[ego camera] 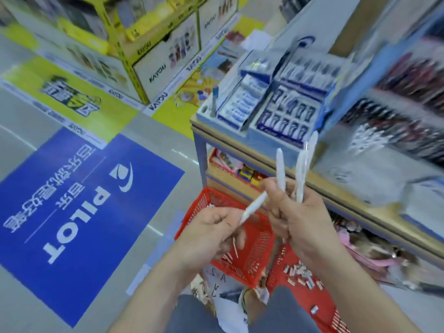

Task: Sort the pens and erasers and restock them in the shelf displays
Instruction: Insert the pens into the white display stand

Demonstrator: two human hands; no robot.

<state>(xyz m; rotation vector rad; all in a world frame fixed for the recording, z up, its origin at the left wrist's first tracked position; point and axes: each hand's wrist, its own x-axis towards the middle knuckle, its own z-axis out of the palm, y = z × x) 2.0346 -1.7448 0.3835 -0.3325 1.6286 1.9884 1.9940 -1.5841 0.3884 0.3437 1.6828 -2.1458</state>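
Red basket (pixel 257 248) below; white pens (pixel 280 169) in right hand (pixel 305 219) near eraser display (pixel 286 116)

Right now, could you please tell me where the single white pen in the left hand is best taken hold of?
Take the single white pen by its free upper barrel, coming from the right. It slants up and right out of the left hand, which pinches its lower end, so only that stretch is bare. The right hand, holding other pens upright, sits nearest.
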